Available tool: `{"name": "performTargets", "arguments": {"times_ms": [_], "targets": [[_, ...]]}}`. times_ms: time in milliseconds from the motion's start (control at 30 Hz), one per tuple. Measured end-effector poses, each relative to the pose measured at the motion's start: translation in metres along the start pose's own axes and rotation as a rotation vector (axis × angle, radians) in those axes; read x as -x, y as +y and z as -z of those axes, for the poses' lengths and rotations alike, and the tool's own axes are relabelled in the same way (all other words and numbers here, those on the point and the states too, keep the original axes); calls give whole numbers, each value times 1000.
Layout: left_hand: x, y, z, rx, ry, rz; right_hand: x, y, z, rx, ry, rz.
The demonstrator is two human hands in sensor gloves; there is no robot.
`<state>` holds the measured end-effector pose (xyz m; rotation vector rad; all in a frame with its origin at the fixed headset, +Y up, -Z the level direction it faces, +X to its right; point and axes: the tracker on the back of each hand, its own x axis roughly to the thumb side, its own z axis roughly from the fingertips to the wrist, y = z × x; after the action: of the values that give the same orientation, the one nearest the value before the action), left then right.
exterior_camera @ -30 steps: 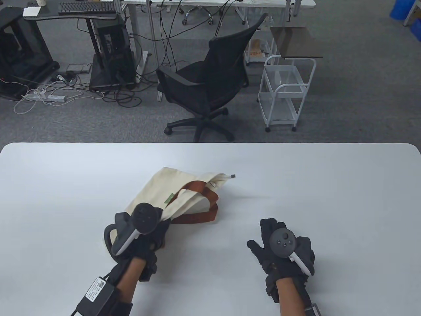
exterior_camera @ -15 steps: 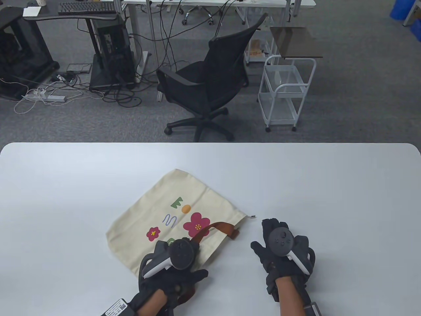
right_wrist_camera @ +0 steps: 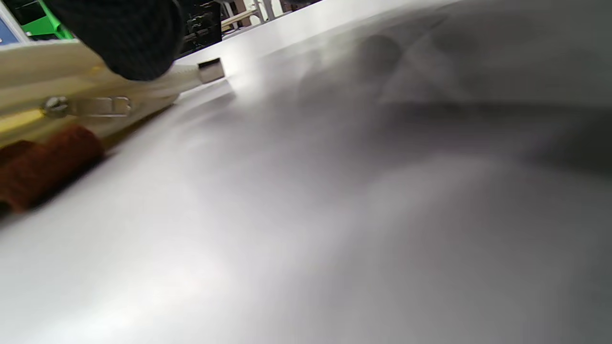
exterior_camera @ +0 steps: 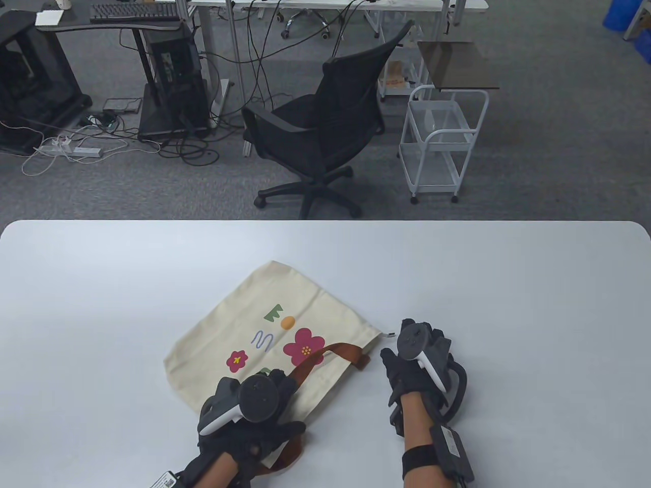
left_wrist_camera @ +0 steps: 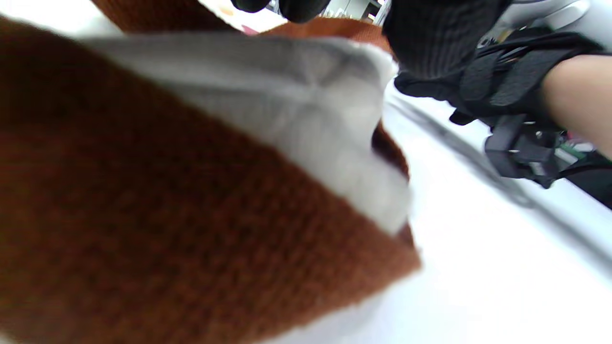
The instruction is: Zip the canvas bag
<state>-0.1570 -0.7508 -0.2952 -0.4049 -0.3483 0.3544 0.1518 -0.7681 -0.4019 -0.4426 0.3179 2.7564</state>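
Canvas bag (exterior_camera: 274,335) is lying flat on table (exterior_camera: 508,284), mouth twd the person. Left hand (exterior_camera: 254,417) is pressing the near corner; grip hidden. Right hand (exterior_camera: 414,356) is nearing zipper pull (right_wrist_camera: 88,106), fingers not yet closing. Best: pinch pull, keep the bag edge taut w/ left.

One canvas bag (exterior_camera: 264,325), two brown straps (exterior_camera: 335,352), two hands (exterior_camera: 412,356), one table (exterior_camera: 508,284)
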Motion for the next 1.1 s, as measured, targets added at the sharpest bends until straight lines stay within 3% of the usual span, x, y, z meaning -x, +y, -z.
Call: {"name": "performTargets", "arguments": {"times_ms": [133,267,467,567,733,867,933,1000,1067,1100], "targets": [[4,8,-7,-65,-24,-25,-13,8,9,-35,36,-115],[7,13,-10,-98,-31,-69,-15,12,15,-40,57,-87],[10,21,-15,-174,-38,-80,-30,5,5,182,40,-241],[10,28,-19,-220,-44,-105,-34,-1,2,180,21,-285],[5,35,-22,-247,-78,-157,-34,-13,-11,171,-86,-172],[-17,52,-45,-311,-233,-298,-38,-32,-38,232,-229,-127],[-30,55,-53,-269,-331,-413,-39,-39,-54,294,-305,-108],[-43,46,-49,-158,-400,-528,-39,-42,-69,336,-383,-69],[-52,27,-35,42,-399,-593,-38,-41,-84,387,-449,-41],[-53,21,-29,83,-380,-584,-38,-40,-89,398,-471,-29]]}}
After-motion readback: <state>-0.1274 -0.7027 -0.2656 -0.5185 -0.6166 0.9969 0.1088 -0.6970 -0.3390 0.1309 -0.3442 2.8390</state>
